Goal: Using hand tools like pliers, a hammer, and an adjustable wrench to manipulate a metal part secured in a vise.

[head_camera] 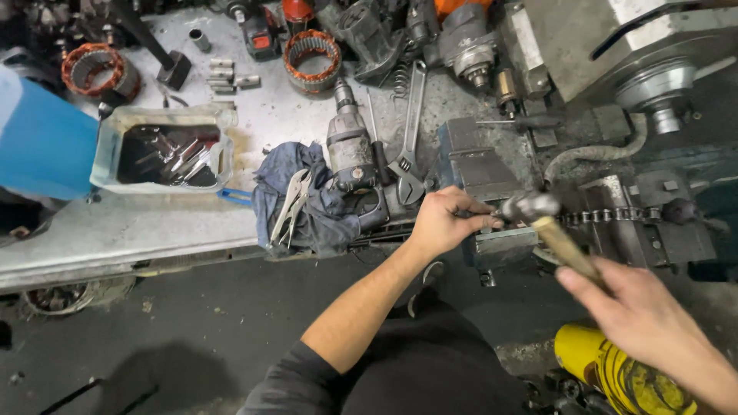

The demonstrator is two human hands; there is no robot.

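Observation:
My right hand point(642, 311) grips the wooden handle of a hammer point(555, 230); its blurred steel head sits by the vise. My left hand point(446, 221) pinches a thin metal punch point(492, 214) that lies level, its tip toward a roller chain point(615, 215) laid across the grey bench vise point(480, 165). The hammer head is just right of the punch's end, close to my left fingertips.
On the workbench point(123, 230) lie a drill point(350, 146), an adjustable wrench point(411, 131), locking pliers point(290, 204) on a blue rag, a plastic tub of oily tools point(165, 154), motor stators point(311, 58). A yellow object point(615, 373) stands low right. A blue sleeve point(38, 142) is at left.

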